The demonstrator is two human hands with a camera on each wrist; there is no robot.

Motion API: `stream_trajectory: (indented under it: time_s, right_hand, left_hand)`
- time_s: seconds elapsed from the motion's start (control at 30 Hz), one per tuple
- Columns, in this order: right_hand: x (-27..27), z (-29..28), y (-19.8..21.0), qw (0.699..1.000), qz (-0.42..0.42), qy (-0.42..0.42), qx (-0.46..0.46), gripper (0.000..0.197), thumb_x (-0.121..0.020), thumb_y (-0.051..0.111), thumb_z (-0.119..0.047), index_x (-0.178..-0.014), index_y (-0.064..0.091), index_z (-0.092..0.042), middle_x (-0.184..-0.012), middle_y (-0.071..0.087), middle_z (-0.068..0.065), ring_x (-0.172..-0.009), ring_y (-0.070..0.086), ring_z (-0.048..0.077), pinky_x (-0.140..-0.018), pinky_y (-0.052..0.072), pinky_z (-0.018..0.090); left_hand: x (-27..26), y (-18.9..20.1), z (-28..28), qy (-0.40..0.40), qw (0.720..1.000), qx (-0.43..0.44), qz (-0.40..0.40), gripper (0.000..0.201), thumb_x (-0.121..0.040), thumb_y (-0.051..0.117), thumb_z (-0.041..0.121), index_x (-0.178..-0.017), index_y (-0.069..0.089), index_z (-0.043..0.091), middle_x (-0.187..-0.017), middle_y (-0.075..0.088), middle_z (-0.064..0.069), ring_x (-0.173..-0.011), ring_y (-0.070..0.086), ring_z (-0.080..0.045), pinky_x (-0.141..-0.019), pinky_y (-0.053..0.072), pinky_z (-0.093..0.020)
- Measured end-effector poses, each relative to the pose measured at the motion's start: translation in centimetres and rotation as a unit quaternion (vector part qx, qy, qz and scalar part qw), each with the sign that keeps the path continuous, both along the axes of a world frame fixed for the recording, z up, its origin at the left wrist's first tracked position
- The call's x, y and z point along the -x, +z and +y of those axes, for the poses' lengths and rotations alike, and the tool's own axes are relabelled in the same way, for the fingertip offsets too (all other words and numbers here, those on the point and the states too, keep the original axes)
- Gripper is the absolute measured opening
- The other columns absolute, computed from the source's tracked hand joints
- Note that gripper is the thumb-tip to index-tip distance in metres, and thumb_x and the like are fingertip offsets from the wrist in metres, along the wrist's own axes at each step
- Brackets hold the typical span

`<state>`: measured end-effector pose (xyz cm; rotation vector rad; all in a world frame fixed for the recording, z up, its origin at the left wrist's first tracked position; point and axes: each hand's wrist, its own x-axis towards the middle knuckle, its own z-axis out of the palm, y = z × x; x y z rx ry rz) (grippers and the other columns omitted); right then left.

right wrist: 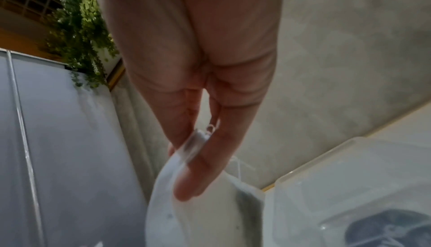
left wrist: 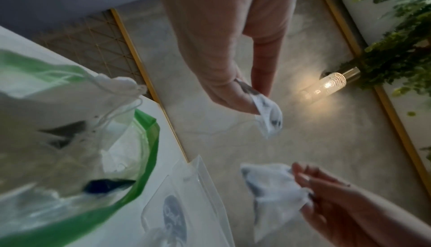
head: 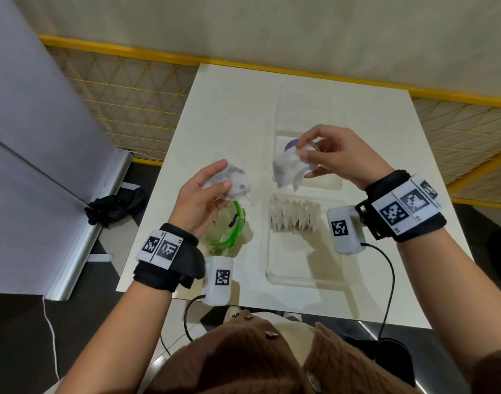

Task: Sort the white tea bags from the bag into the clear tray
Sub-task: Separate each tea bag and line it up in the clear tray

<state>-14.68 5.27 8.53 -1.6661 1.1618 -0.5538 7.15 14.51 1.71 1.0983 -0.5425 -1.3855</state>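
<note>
**Tea bags held above a white table**

A small clump of white tea bags (head: 234, 182) was held off the table in the left hand (head: 198, 200), thumb and fingers pinched on it, directly over the green-rimmed clear bag (head: 226, 226). The right hand (head: 337, 157) pinched a second bunch of tea bags (head: 287, 167) between thumb and fingertips, raised over the far tray (head: 309, 109), which carried a purple label. Nearer the person, the clear tray (head: 297, 268) already held a row of white tea bags (head: 294, 216) standing on edge at its far end.

Everything sat on a white square table (head: 229, 103). Beyond it ran a yellow-framed mesh barrier (head: 124, 92) against a pale, mottled wall (head: 272, 27). A grey panel with a metal foot (head: 44, 137) stood to the left, with a dark cloth (head: 112, 206) bunched on the dark floor beside it. The wrist views showed a lit glass lamp (left wrist: 326, 87) and hanging green foliage (left wrist: 396, 48).
</note>
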Motion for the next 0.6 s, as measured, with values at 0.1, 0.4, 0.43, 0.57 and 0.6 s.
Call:
stream_trajectory:
  time_s: [0.1, 0.4, 0.43, 0.57, 0.6]
  right_hand:
    - [-0.3, 0.3, -0.9, 0.999, 0.035, -0.005, -0.014, 0.011, -0.089, 0.059, -0.004, -0.096, 0.067, -0.001, -0.077, 0.043, 0.012, -0.073, 0.049, 0.02, -0.063, 0.056, 0.018]
    - [-3.2, 2.1, -2.2, 0.985, -0.066, 0.065, -0.144, 0.018, -0.093, 0.053, -0.008, -0.103, 0.067, -0.003, -0.084, 0.066, 0.002, -0.076, 0.064, 0.005, -0.076, 0.056, 0.02]
    - [-3.6, 2.3, -2.1, 0.98, -0.09, 0.069, -0.161, 0.017, -0.092, 0.054, -0.011, -0.099, 0.068, -0.004, -0.09, 0.067, 0.003, -0.081, 0.064, 0.007, -0.077, 0.056, 0.02]
    - [-4.9, 2.6, -1.5, 0.968, -0.147, 0.096, -0.178, 0.014, -0.09, 0.055, -0.01, -0.091, 0.067, -0.006, -0.083, 0.068, 0.001, -0.08, 0.065, 0.008, -0.076, 0.055, 0.02]
    - [-5.0, 2.6, -1.5, 0.968, -0.152, 0.099, -0.174, 0.012, -0.09, 0.055, -0.009, -0.09, 0.067, -0.006, -0.08, 0.069, -0.001, -0.078, 0.065, 0.007, -0.075, 0.055, 0.02]
  left_hand:
    - [0.2, 0.3, -0.2, 0.013, 0.999, 0.007, 0.03, 0.033, -0.085, 0.052, -0.009, -0.102, 0.063, 0.017, -0.102, 0.061, -0.004, -0.076, 0.065, -0.012, -0.064, 0.055, -0.017]
    - [1.1, 1.2, -1.0, 0.063, 0.977, 0.021, 0.202, 0.017, -0.093, 0.045, 0.002, -0.092, 0.055, 0.015, -0.085, 0.071, -0.002, -0.072, 0.07, -0.01, -0.056, 0.055, -0.019]
    - [1.3, 1.2, -1.0, 0.061, 0.97, 0.025, 0.233, 0.017, -0.093, 0.044, 0.002, -0.092, 0.054, 0.015, -0.083, 0.072, -0.003, -0.073, 0.07, -0.012, -0.057, 0.057, -0.022]
    - [1.9, 1.2, -1.0, 0.05, 0.962, 0.032, 0.267, 0.02, -0.093, 0.043, 0.001, -0.098, 0.052, 0.018, -0.092, 0.07, -0.008, -0.077, 0.07, -0.017, -0.067, 0.059, -0.029]
    - [2.0, 1.1, -1.0, 0.05, 0.965, 0.031, 0.256, 0.023, -0.093, 0.043, 0.0, -0.102, 0.051, 0.019, -0.096, 0.068, -0.009, -0.077, 0.07, -0.018, -0.065, 0.059, -0.029]
